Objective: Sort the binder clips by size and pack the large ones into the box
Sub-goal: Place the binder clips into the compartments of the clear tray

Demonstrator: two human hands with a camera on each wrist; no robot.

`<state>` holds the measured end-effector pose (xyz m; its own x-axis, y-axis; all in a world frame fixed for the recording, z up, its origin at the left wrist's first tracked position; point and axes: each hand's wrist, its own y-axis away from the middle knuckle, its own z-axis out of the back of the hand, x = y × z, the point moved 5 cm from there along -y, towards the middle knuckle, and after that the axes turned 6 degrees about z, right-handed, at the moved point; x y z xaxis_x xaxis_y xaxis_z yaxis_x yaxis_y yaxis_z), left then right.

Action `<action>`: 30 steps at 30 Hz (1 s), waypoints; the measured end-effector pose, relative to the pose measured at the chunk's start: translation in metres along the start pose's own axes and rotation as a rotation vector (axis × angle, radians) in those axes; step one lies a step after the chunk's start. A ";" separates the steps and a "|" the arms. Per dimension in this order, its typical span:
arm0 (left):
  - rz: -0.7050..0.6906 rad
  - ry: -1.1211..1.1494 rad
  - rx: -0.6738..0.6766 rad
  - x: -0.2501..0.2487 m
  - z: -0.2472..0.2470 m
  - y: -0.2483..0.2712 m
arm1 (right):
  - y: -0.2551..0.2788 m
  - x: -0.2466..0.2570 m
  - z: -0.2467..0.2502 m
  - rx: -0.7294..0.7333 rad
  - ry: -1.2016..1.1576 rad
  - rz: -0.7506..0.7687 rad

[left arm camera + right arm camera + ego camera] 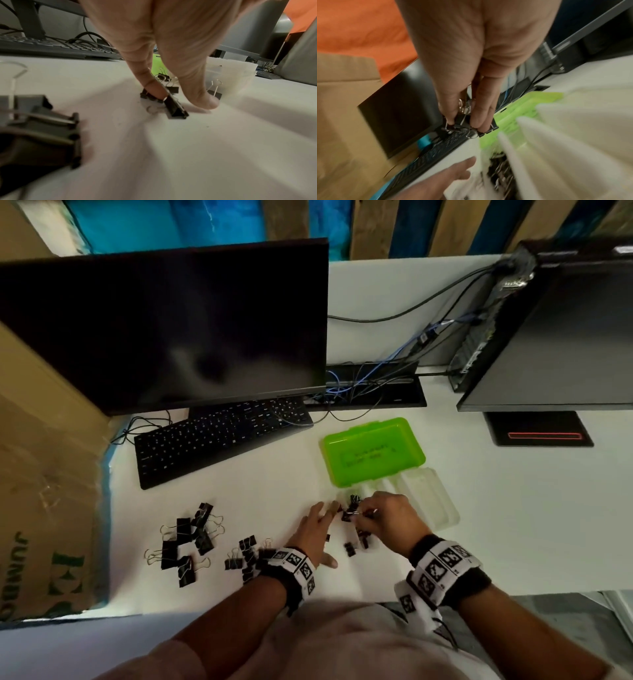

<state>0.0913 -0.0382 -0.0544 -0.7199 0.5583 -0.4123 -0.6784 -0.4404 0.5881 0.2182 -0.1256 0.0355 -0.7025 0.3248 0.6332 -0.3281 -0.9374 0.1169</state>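
My right hand (368, 513) pinches a bunch of small black binder clips (462, 122) between thumb and fingers, just above the near left corner of the clear box (428, 501). The box's green lid (373, 453) lies open behind it. My left hand (317, 525) lies flat on the table with straight fingers. One fingertip (152, 88) presses a small clip (149, 95), and another small clip (176, 108) lies beside it. Large clips (186, 539) are piled at the left, with mid-sized ones (248, 556) by my left wrist.
A black keyboard (219, 436) and a dark monitor (164, 326) stand behind the piles. Cables (376, 378) and a second monitor (548, 337) are at the back right. A cardboard box (41, 491) borders the table's left edge. Several small clips (356, 542) lie under my right hand.
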 end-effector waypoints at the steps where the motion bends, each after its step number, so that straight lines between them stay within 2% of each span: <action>1: 0.001 0.024 -0.004 0.000 -0.001 -0.005 | 0.002 -0.008 0.013 -0.047 -0.021 -0.051; 4: -0.010 0.047 0.002 -0.002 -0.001 -0.018 | 0.010 -0.037 0.038 -0.160 -0.123 -0.218; 8: -0.035 0.102 -0.007 -0.002 0.003 -0.028 | 0.022 -0.064 0.027 -0.115 -0.275 -0.452; 12: 0.006 0.062 -0.028 -0.004 0.003 -0.027 | 0.026 -0.074 0.013 -0.084 -0.257 -0.548; 19: 0.001 -0.084 -0.093 -0.013 -0.006 -0.022 | 0.021 -0.072 0.004 -0.085 -0.276 -0.581; 24: -0.077 -0.119 -0.212 -0.015 -0.002 -0.018 | 0.021 -0.070 0.000 -0.085 -0.236 -0.554; 28: -0.106 -0.087 -0.187 -0.014 0.001 -0.021 | 0.023 -0.066 0.001 -0.071 -0.181 -0.507; 30: -0.110 -0.041 -0.178 -0.012 0.003 -0.022 | 0.024 -0.063 0.005 -0.068 -0.082 -0.465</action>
<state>0.1151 -0.0328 -0.0607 -0.6363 0.6363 -0.4362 -0.7701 -0.4909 0.4073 0.2582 -0.1694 0.0025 -0.4206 0.6942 0.5841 -0.6381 -0.6840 0.3534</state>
